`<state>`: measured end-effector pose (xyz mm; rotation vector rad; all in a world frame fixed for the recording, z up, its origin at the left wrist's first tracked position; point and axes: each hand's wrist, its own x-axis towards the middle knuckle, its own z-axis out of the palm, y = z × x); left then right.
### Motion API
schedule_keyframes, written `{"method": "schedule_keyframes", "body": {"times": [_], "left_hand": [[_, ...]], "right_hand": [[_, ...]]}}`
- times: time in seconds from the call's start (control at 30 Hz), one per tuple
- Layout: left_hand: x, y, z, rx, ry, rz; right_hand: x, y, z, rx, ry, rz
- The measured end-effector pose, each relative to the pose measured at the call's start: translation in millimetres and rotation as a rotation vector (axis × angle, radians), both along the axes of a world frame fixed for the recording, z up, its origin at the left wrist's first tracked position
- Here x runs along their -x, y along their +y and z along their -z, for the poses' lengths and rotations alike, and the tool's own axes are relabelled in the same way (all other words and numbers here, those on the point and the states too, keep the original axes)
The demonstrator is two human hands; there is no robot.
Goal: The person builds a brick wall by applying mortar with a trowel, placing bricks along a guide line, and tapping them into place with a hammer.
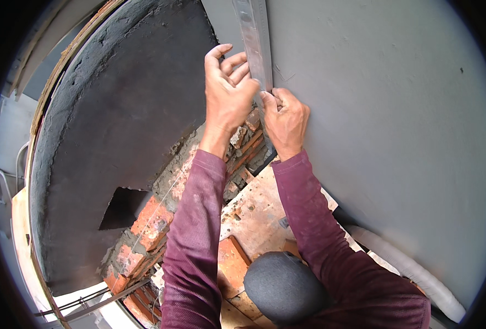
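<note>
As the metal strip (256,44) stretches lengthwise up past the bricks (153,218), my left hand (225,96) touches its left side, fingers open; my right hand (287,122) curls at its lower right (whether gripping, I can't tell).

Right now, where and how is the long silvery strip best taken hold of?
Probably by its left long edge, near the lower end, coming from the left: the strip is narrow, and its right edge runs close along the grey wall.

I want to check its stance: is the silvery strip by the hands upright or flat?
Upright: the silvery strip rises beside the left hand, along the grey wall.
</note>
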<state>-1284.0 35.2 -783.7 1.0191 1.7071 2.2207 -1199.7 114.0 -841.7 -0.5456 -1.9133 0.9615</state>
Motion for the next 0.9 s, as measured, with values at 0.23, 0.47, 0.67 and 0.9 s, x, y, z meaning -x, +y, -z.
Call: {"method": "schedule_keyframes", "body": {"times": [0.23,0.47,0.67,0.9], "left_hand": [[-22,13,-7,0.147,0.199,-0.273],[-1,3,-4,0.245,0.38,-0.214],[-12,3,10,0.352,0.786,-0.398],[-3,5,21,0.483,0.678,-0.422]], "right_hand": [[-7,2,-12,0.108,-0.01,-0.079],[-17,-8,-51,0.266,0.129,-0.065],[-14,8,-40,0.044,0.092,0.021],[-17,10,-38,-0.119,-0.12,0.036]]}}
